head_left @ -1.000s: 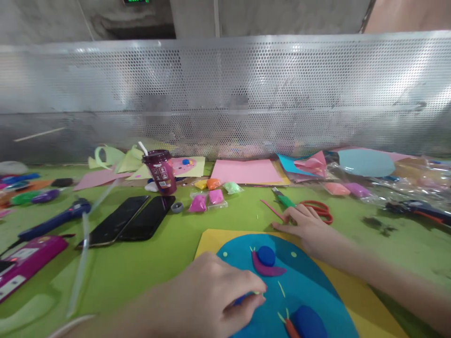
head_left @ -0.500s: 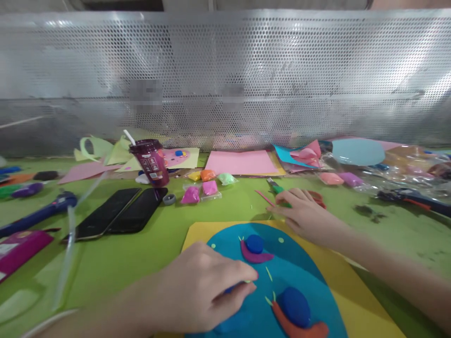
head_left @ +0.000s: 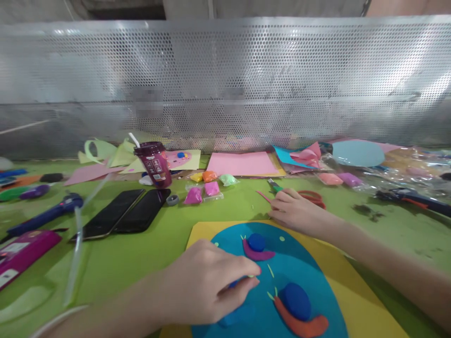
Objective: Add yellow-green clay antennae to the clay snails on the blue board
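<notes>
My left hand (head_left: 207, 284) is closed in a pinch over the blue paper oval (head_left: 317, 281), a tiny pale green clay bit (head_left: 251, 276) between thumb and forefinger. Beyond the yellow sheet (head_left: 359, 286), my right hand (head_left: 296, 209) rests with fingers curled down to the table; what they hold is hidden. Partly beneath it is a green-handled tool (head_left: 275, 186), beside a thin pink strip (head_left: 263, 196). On the oval lie a purple clay snail body (head_left: 257, 254) with a blue shell (head_left: 257, 242), an orange snail body (head_left: 306, 326) with a blue shell (head_left: 297, 301), and a loose pale green strand (head_left: 271, 271).
Orange-handled scissors (head_left: 313, 198) lie right of my right hand. Small bags of coloured clay (head_left: 211, 189) sit behind the sheet. To the left are two dark phones (head_left: 143, 211), a lidded cup (head_left: 155, 164) and a blue tool (head_left: 45, 216). A perforated metal panel (head_left: 225, 70) stands behind.
My right hand's fingers have drawn closer together and lower, showing more of the orange scissors. My left hand keeps its pinch. The view has shifted slightly.
</notes>
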`<state>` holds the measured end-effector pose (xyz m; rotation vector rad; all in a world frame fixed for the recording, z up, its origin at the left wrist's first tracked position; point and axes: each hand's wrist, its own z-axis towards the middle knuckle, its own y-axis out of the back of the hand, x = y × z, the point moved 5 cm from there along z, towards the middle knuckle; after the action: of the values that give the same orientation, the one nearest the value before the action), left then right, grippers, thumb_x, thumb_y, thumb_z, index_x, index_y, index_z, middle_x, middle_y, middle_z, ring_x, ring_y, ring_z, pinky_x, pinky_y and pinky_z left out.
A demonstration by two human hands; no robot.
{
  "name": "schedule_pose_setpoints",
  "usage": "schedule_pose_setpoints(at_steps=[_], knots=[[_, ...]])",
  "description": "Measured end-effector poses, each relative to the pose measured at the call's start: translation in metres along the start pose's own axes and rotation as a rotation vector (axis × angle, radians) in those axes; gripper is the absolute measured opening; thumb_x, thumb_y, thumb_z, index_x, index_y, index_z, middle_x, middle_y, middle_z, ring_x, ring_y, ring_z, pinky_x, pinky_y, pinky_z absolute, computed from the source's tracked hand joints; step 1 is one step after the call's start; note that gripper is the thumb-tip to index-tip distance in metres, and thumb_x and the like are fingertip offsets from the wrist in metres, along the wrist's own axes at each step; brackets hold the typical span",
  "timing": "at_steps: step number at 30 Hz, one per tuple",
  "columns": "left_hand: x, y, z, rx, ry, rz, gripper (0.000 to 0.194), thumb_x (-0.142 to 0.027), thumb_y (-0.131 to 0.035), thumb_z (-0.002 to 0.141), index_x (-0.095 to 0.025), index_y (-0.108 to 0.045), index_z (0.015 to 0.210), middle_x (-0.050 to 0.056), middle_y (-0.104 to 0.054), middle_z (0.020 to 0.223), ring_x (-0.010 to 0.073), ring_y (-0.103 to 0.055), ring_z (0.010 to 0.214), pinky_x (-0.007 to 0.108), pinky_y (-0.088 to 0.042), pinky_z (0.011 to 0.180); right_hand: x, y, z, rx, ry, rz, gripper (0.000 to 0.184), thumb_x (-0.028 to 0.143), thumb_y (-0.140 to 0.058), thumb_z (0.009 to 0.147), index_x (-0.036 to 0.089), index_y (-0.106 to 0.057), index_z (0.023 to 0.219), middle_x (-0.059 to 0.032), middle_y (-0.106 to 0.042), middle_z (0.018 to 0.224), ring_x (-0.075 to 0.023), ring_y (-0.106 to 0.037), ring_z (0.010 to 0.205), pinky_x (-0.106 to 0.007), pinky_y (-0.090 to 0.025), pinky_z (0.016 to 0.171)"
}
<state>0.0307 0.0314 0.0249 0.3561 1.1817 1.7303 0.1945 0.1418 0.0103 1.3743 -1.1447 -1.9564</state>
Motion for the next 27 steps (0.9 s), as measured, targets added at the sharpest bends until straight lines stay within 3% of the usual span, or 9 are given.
schedule_pose_setpoints(at_steps=[5,9,16,20,27], knots=[[0.0,0.001,0.001,-0.014,-0.001,0.005,0.014,-0.022,-0.045,0.088,-0.021,-0.058,0.094,-0.006,-0.065,0.066,0.0061,-0.056,0.053,0.017,-0.042,0.055,0.001,0.02,-0.01,-0.194,0.021,0.059,0.022,0.02,-0.041,0.093,0.016,-0.062,0.091,-0.0042,-0.06,0.076,-0.0177,-0.046,0.076,-0.033,-0.033,0.068],[0.003,0.002,0.002,0.009,0.04,0.023,0.013,-0.021,-0.044,0.088,-0.019,-0.057,0.087,-0.002,-0.066,0.08,0.0076,-0.059,0.067,0.017,-0.042,0.058,0.022,0.049,-0.022,-0.346,0.138,0.214,0.026,0.021,-0.034,0.095,0.014,-0.059,0.101,-0.0025,-0.057,0.069,-0.0143,-0.044,0.066,-0.029,-0.034,0.062],[0.001,-0.007,0.001,0.126,0.011,0.046,0.013,-0.024,-0.042,0.09,-0.021,-0.055,0.092,-0.002,-0.065,0.088,0.0087,-0.06,0.074,0.018,-0.043,0.064,0.057,0.063,-0.023,-0.257,0.306,0.276,0.029,0.014,-0.035,0.092,0.015,-0.063,0.086,-0.0017,-0.051,0.056,-0.0142,-0.041,0.054,-0.03,-0.028,0.05],[0.003,-0.011,0.0,0.144,0.024,0.058,0.012,-0.025,-0.043,0.09,-0.021,-0.055,0.091,-0.002,-0.064,0.086,0.0083,-0.06,0.072,0.018,-0.043,0.064,0.062,0.057,-0.023,-0.271,0.292,0.234,0.031,0.015,-0.038,0.092,0.017,-0.063,0.073,-0.0016,-0.051,0.055,-0.0138,-0.041,0.054,-0.03,-0.028,0.049],[0.006,-0.011,-0.001,0.141,0.027,0.057,0.01,-0.025,-0.044,0.09,-0.021,-0.054,0.091,-0.002,-0.065,0.086,0.0093,-0.06,0.071,0.019,-0.042,0.062,0.062,0.056,-0.024,-0.276,0.291,0.249,0.031,0.014,-0.037,0.092,0.016,-0.065,0.078,-0.0023,-0.052,0.055,-0.0141,-0.043,0.055,-0.03,-0.029,0.049]])
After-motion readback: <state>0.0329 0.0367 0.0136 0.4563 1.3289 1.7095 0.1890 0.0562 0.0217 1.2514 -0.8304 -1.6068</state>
